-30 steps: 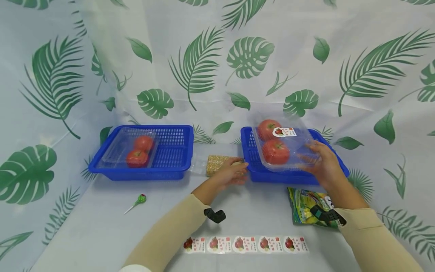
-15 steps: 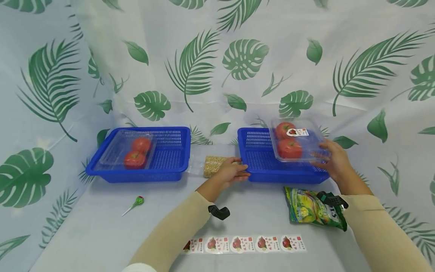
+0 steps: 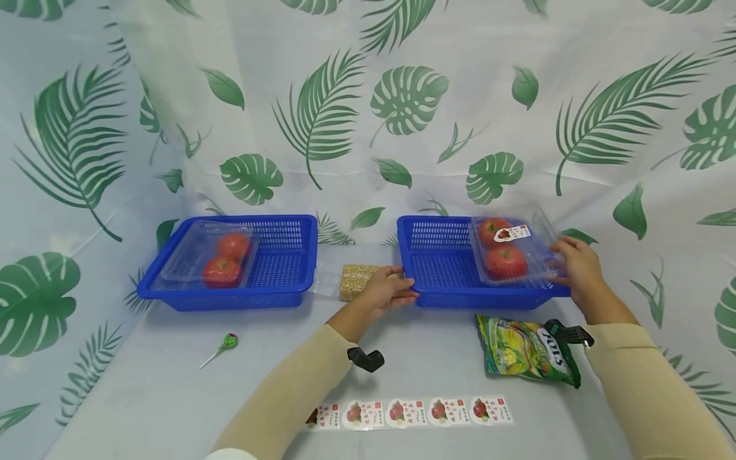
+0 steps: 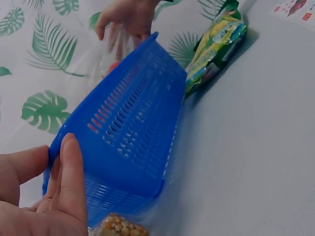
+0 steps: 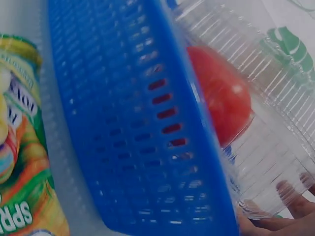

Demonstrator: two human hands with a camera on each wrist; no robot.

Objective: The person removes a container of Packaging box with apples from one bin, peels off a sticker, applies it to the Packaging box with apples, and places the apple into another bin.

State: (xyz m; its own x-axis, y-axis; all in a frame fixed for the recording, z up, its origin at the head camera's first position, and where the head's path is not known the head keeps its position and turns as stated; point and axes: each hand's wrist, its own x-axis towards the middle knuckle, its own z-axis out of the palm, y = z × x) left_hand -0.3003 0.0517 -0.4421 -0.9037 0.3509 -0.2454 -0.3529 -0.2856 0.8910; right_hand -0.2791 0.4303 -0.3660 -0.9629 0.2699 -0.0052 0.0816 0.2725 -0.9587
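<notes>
My left hand pinches the near-left rim of the right-hand blue plastic basket; in the left wrist view the thumb lies on one side of the rim and the fingers on the other. A clear plastic box is in my right hand, gripped by its right side. Two red tomatoes sit at the box's left, and a white sticker is on its lid. The box is tilted at the right part of the basket, its lower part behind the basket wall in the right wrist view.
Another blue basket on the left holds a clear box with two tomatoes. Between the baskets lies a bag of corn kernels. A green candy bag, a lollipop and a sticker strip lie nearer.
My right hand has carried the box rightward and down into the right basket's space. My left hand has closed its fingers on that basket's rim.
</notes>
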